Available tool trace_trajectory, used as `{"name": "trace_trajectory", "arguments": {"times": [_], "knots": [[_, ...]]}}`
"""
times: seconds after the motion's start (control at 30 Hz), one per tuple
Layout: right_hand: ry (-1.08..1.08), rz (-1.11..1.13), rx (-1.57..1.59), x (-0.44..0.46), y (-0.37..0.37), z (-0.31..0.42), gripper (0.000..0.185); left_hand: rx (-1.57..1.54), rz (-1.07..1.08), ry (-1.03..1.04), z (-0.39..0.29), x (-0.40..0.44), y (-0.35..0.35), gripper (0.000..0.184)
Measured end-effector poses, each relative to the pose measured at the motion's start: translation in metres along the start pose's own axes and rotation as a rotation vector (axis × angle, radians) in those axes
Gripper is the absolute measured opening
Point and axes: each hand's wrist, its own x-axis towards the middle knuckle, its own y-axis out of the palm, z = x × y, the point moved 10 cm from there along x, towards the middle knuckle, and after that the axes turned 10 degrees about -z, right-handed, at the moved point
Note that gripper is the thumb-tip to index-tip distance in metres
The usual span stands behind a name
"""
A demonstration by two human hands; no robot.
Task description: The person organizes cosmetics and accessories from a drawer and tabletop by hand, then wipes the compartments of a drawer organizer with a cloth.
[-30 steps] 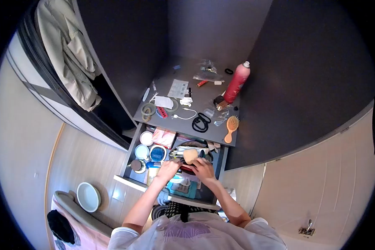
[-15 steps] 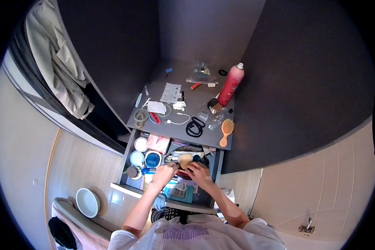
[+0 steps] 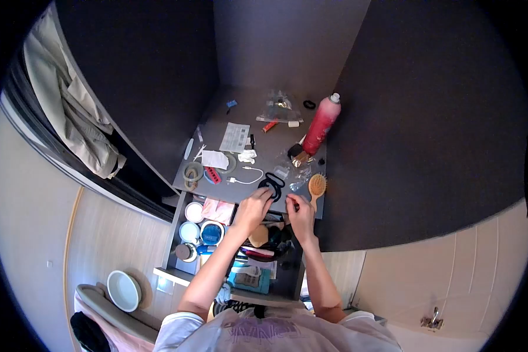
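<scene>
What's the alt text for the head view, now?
A person's left hand is at a black cord on a grey shelf, the right hand beside a hairbrush. Below, an open drawer holds jars and toiletries; a red can stands farther back.

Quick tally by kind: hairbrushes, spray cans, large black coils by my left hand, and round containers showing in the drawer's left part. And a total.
Hairbrush: 1
Spray can: 1
Large black coil: 1
Round containers: 4
Total: 7

Fisheye bowing, blacked-out corners.
</scene>
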Motion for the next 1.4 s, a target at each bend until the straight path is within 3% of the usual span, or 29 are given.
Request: {"name": "trace_trajectory", "arguments": {"times": [0.23,0.47,0.57,0.73,1.03,1.4], "knots": [[-0.059,-0.043,-0.019,0.027,0.020,-0.007,0.019,0.063,-0.067,0.111,0.000,0.027,0.018,0.033],[-0.136,-0.066,-0.024,0.057,0.039,0.019,0.020,0.069,-0.089,-0.092,0.053,0.035,0.002,0.032],[-0.174,-0.066,-0.029,0.073,0.062,0.023,0.020,0.136,-0.125,-0.081,0.071,0.035,-0.010,0.032],[-0.231,0.015,-0.049,0.091,0.102,0.031,0.020,0.265,-0.192,0.040,0.089,0.045,-0.035,0.034],[-0.184,0.190,-0.144,0.123,0.158,0.027,0.023,0.322,-0.150,0.038,0.115,0.053,-0.036,0.040],[-0.347,0.068,-0.277,0.171,0.173,0.010,0.024,0.317,-0.127,0.074,0.111,0.076,-0.026,0.038]]}}
